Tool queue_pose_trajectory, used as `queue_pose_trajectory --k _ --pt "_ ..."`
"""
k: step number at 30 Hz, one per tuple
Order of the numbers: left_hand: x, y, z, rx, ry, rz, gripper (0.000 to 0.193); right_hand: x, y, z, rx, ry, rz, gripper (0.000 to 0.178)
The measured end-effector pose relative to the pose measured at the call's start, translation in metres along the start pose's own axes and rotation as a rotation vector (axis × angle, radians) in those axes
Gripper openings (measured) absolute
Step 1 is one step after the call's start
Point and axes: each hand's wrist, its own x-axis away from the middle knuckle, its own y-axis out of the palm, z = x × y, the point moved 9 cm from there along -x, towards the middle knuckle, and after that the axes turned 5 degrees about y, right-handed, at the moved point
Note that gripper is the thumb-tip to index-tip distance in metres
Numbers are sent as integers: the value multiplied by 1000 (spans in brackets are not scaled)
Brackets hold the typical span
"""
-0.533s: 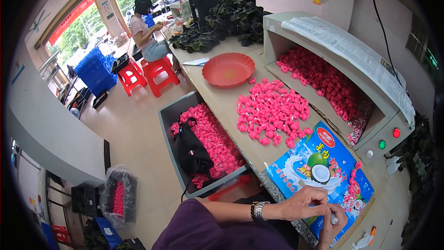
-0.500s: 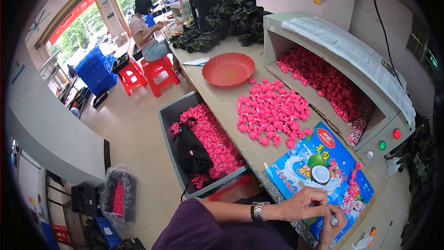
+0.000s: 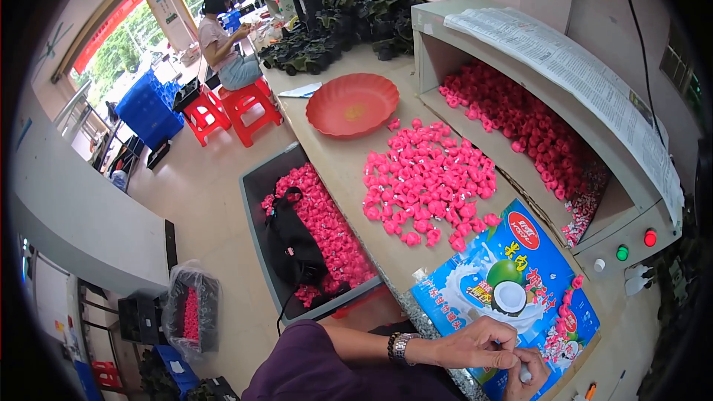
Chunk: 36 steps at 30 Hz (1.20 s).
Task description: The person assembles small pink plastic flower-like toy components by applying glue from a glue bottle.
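Note:
My left hand (image 3: 475,343), with a metal watch (image 3: 402,347) at its wrist, is closed, thumb and fingers bent together beside the right hand. Whatever it pinches is too small to make out. My right hand (image 3: 530,376) is closed round a small whitish cylindrical thing (image 3: 526,373), mostly hidden by the fingers. Both hands are over the near edge of a blue printed cardboard sheet (image 3: 460,289) on the table. Several small pink rounded pieces (image 3: 568,301) lie along the sheet's right side, with whitish bits. Beyond the sheet spreads a large heap of such pink pieces (image 3: 427,182).
A red scalloped bowl (image 3: 353,104) stands beyond the heap. To the right, a grey box-like machine (image 3: 639,234) holds more pink pieces. Left of the table is a grey bin (image 3: 260,241) of pink pieces with a black bag (image 3: 293,241). Another person (image 3: 223,48) sits far off.
The view has shifted slightly. Both hands remain close together over the blue sheet, with the whitish thing still in the right one.

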Motion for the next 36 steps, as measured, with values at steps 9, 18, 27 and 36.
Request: queue_pose_trajectory --k 9,18,27,36 --pt "-23 -6 3 -84 106 -100 41 -14 -5 18 151 32 175 22" --pt "-44 -7 7 -185 188 -175 36 2 -6 91 -526 485 329 23" --pt "-51 -26 -7 -190 182 -80 8 -10 -20 67 -213 368 294 12" --pt "-48 -22 -20 -187 130 -148 15 -20 -12 58 -202 263 180 4"
